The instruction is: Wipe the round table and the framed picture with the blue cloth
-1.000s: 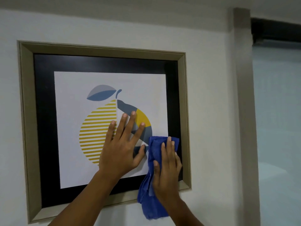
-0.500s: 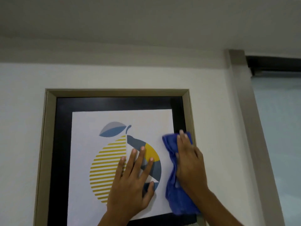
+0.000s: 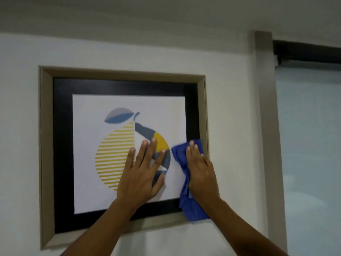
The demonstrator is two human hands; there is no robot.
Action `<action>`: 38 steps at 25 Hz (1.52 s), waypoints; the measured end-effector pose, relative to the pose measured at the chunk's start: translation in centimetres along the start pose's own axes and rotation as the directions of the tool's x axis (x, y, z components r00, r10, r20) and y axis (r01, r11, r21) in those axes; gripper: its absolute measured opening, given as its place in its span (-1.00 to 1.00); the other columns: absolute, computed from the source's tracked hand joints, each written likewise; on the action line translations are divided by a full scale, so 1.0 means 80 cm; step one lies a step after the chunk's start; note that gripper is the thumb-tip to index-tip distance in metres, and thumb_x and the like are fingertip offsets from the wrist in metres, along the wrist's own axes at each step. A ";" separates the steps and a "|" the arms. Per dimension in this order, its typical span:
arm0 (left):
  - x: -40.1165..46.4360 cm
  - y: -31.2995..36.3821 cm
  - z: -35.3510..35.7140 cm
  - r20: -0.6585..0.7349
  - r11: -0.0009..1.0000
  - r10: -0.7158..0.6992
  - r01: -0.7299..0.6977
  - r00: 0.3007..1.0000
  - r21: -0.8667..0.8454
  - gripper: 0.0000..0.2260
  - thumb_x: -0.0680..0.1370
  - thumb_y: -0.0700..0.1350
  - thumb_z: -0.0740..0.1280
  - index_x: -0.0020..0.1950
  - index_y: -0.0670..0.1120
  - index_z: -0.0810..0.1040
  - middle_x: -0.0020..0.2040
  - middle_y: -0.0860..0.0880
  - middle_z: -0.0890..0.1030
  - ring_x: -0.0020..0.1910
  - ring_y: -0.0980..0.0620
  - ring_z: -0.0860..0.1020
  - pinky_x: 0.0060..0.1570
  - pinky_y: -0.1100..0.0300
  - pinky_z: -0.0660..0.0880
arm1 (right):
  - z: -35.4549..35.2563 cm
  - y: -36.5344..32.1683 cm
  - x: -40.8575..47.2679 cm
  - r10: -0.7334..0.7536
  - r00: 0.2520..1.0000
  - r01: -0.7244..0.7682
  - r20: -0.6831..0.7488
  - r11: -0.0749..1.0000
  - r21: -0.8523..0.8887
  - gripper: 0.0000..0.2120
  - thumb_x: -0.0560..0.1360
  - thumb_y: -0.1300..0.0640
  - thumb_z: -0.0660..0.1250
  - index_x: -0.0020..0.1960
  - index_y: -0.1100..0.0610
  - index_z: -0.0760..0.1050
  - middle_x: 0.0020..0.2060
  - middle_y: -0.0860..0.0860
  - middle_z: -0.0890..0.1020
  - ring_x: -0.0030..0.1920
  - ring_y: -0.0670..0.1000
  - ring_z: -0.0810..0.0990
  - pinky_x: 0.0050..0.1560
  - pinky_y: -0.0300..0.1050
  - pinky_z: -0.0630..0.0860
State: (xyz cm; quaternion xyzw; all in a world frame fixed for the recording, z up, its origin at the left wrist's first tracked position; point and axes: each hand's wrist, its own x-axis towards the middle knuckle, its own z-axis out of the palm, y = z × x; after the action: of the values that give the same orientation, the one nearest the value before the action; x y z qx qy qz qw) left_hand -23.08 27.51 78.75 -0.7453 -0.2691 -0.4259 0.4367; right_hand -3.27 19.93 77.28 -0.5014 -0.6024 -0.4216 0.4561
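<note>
The framed picture (image 3: 88, 137) hangs on a white wall, with a beige frame, a black mat and a yellow and blue fruit print. My left hand (image 3: 142, 174) lies flat on the glass over the fruit, fingers spread. My right hand (image 3: 200, 169) presses the blue cloth (image 3: 191, 206) against the right side of the picture, near the black mat and the frame's right edge. The cloth hangs down past the lower right corner. The round table is out of view.
A beige vertical trim (image 3: 267, 126) runs down the wall to the right of the picture. Beyond it is a pale blue glass pane (image 3: 310, 145) under a dark top rail (image 3: 306, 52). The ceiling shows above.
My right hand slid the cloth up the right side of the picture from the lower right corner. My left hand stayed flat on the fruit. The view tilted up, then partly back down.
</note>
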 end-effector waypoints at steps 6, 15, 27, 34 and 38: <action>-0.069 0.137 0.034 0.078 0.957 0.211 -0.190 0.974 -0.220 -0.39 0.66 0.02 0.13 0.63 -0.20 0.04 0.64 -0.20 0.11 0.62 -0.22 0.12 0.53 -0.16 0.14 | -0.046 0.035 -0.171 0.028 0.957 -0.044 0.289 0.998 0.049 -0.32 0.55 0.26 0.32 0.56 0.14 0.07 0.55 0.03 0.19 0.54 -0.08 0.13 0.48 -0.09 0.20; -0.229 0.441 0.073 0.331 0.755 0.467 -0.175 0.820 -0.632 -0.51 0.65 0.02 0.05 0.57 -0.08 0.29 0.58 -0.13 0.33 0.57 -0.18 0.20 0.51 -0.19 0.25 | -0.196 0.110 -0.482 0.360 0.643 -0.298 0.676 0.931 -0.213 -0.03 0.38 0.17 0.55 0.59 0.10 0.02 0.56 -0.02 0.03 0.53 -0.09 0.01 0.44 -0.05 0.07; -0.747 0.839 0.057 0.472 0.416 0.815 0.228 0.335 -0.880 -0.26 0.52 0.12 0.42 0.58 -0.18 0.25 0.59 -0.17 0.27 0.56 -0.15 0.27 0.41 -0.14 0.43 | -0.271 0.103 -1.065 0.442 -0.050 -0.398 0.896 0.814 -0.424 -0.45 0.50 0.21 0.42 0.45 0.20 0.38 0.45 0.16 0.37 0.42 0.15 0.40 0.25 0.04 0.47; -0.821 0.877 0.060 0.418 0.396 0.881 0.138 0.223 -0.908 -0.46 0.65 0.11 0.10 0.59 -0.09 0.27 0.64 -0.08 0.21 0.61 -0.12 0.19 0.46 -0.20 0.29 | -0.272 0.018 -1.178 0.675 -0.086 -0.408 0.733 0.648 -0.644 -0.50 0.67 0.01 0.02 0.55 0.20 0.15 0.55 0.11 0.16 0.55 0.08 0.12 0.47 0.00 0.11; -0.755 0.870 0.072 0.371 0.371 0.928 -0.004 -0.019 -0.929 -0.44 0.70 0.12 0.03 0.65 -0.09 0.02 0.69 -0.10 -0.06 0.65 -0.14 -0.12 0.56 -0.22 0.00 | -0.268 0.036 -1.130 0.603 -0.354 -0.374 0.715 0.610 -0.699 -0.47 0.68 -0.03 -0.08 0.58 0.15 -0.01 0.57 0.06 -0.06 0.57 0.07 -0.02 0.48 0.02 0.18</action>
State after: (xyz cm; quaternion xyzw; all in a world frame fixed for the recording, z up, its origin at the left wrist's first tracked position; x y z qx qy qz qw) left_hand 3.31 -2.14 -4.60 -0.9632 0.0519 0.2625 -0.0259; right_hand 9.65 -20.23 -5.59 -0.8754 -0.4057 0.2618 -0.0227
